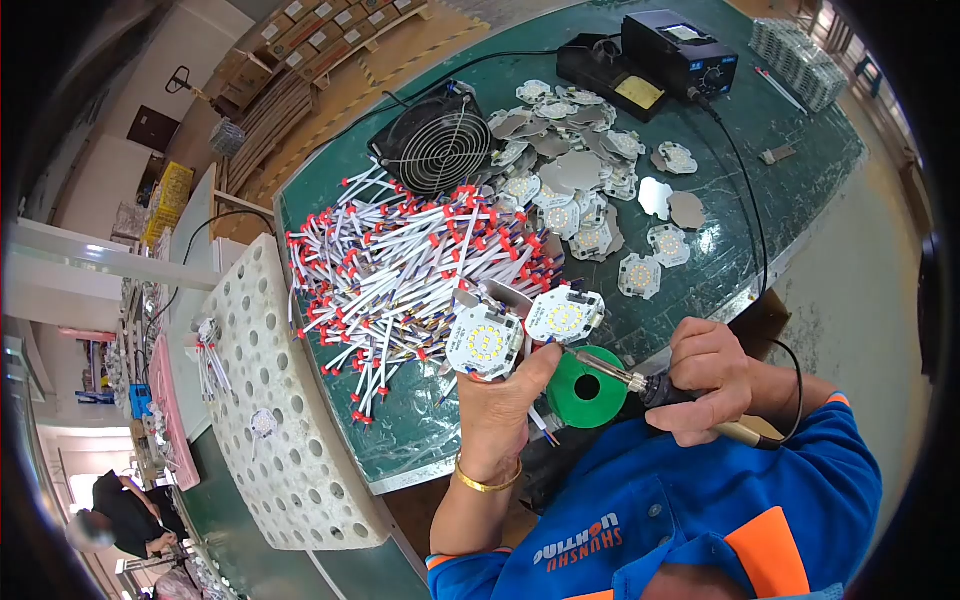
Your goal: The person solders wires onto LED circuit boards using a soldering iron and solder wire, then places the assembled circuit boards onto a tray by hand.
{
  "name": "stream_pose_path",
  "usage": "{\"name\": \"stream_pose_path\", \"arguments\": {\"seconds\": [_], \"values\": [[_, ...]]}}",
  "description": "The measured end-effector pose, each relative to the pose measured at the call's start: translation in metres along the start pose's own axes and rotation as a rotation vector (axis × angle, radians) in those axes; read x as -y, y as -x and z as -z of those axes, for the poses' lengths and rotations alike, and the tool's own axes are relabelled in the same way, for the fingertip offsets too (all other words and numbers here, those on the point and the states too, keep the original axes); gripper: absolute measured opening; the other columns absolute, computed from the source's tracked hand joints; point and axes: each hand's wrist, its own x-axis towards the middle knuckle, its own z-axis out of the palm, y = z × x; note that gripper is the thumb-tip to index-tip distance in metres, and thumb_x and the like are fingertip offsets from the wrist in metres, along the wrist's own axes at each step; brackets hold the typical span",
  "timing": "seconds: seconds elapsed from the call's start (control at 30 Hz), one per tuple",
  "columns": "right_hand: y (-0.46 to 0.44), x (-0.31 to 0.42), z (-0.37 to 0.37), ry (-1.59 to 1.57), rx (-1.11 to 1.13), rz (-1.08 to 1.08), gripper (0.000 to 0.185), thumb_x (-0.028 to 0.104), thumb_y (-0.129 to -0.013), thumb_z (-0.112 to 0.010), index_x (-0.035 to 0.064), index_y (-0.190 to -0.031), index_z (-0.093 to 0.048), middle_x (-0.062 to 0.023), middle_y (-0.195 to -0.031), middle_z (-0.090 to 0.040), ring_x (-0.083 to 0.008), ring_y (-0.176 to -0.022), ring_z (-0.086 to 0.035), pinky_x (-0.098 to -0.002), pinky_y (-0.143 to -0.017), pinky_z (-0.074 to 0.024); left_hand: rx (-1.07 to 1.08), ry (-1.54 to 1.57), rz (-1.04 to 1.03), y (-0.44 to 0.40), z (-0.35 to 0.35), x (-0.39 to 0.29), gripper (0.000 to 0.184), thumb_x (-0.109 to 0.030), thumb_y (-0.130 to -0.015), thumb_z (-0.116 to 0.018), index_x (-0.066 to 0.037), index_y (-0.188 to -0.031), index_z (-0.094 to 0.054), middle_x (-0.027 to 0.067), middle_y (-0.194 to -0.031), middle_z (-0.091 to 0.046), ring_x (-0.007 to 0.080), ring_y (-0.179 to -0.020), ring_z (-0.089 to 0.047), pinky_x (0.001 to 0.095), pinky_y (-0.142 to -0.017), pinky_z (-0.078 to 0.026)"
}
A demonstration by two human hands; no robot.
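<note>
My left hand (497, 415) is closed around a white LED board (484, 342) with a ring of yellow chips. A second LED board (566, 316) sits against it above my thumb; whether my fingers also hold this one is hidden. My right hand (708, 382) grips a soldering iron (662, 391) by its dark handle. Its metal tip points left, close to my left thumb and the lower edge of the second board; contact cannot be made out. Below the tip is a green solder spool (606, 402). A white lead with bare ends hangs beside my left hand.
White wires with red connectors (400, 265) pile up on the green table (800, 190). Beyond are loose LED boards (572, 172), a black fan (440, 150) and a soldering station (680, 52). A perforated white foam block (285, 420) stands left. Another person (130, 515) is far left.
</note>
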Motion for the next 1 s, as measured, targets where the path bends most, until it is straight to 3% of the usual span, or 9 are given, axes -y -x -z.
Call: {"name": "stream_pose_path", "arguments": {"seconds": [0.87,0.93,1.0], "values": [[0.004,-0.007,-0.007,0.052,-0.025,0.02,0.025,0.008,-0.061,-0.055,0.0132,-0.084,-0.063,0.0027,-0.054,-0.035,-0.0118,-0.042,-0.036,-0.0253,-0.045,-0.0301,-0.033,0.074,-0.006,-0.003,-0.003,0.007,0.04,0.008,-0.068,-0.062,-0.002,-0.105,-0.051,0.0038,-0.092,-0.058,0.0113,-0.081,-0.057,0.025,-0.073,-0.046],[0.003,-0.008,-0.008,0.121,0.022,0.062,0.024,0.008,-0.062,-0.055,0.0119,-0.084,-0.063,0.0019,-0.054,-0.036,-0.0124,-0.042,-0.037,-0.0259,-0.045,-0.0307,-0.121,0.046,-0.087,-0.005,-0.009,0.006,0.02,0.004,-0.066,-0.062,-0.001,-0.084,-0.054,0.0014,-0.064,-0.052,0.0065,-0.048,-0.041,0.0203,-0.043,-0.029],[0.001,-0.009,-0.005,0.064,-0.004,0.045,0.023,0.008,-0.062,-0.057,0.0114,-0.084,-0.063,0.0017,-0.053,-0.035,-0.0128,-0.042,-0.037,-0.0263,-0.045,-0.0311,-0.104,0.073,-0.062,-0.005,-0.009,0.003,0.02,0.004,-0.066,-0.061,-0.001,-0.084,-0.054,0.0011,-0.063,-0.051,0.0066,-0.048,-0.04,0.0205,-0.043,-0.029]]}}
